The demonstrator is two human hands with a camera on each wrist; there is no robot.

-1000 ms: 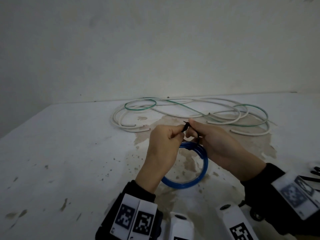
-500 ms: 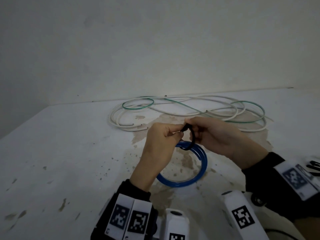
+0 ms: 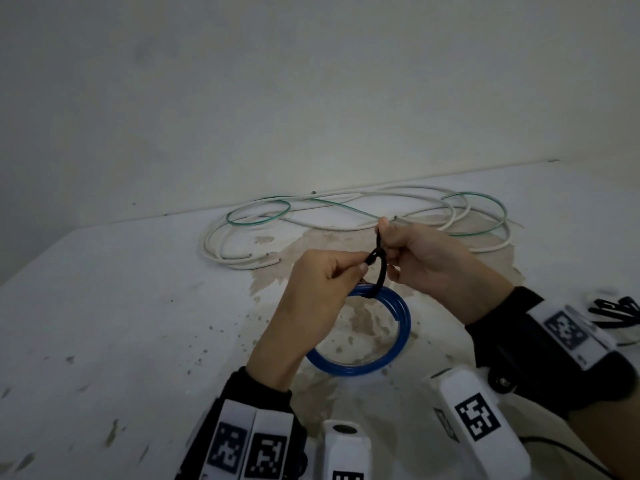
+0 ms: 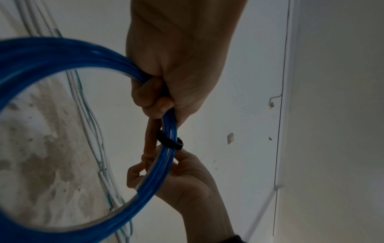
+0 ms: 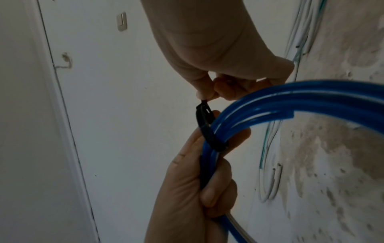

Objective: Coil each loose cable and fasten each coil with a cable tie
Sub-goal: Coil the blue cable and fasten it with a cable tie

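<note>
The coiled cable (image 3: 360, 367) is bright blue, banded by a black cable tie (image 5: 209, 136). Beyond it on the white tabletop (image 3: 121, 306), blotched with brown stains, lie white cables (image 3: 239, 261) and a thin green one (image 3: 258, 221). Black-and-white square markers (image 3: 478, 415) sit nearer than the coil.

Left hand (image 3: 322, 282) fingers curled gripping, right hand (image 3: 429, 258) fingers pinching, hands close

I can read no words or numbers; my wrist bands (image 3: 249, 448) at six o'clock carry only black-and-white square code patterns.
</note>
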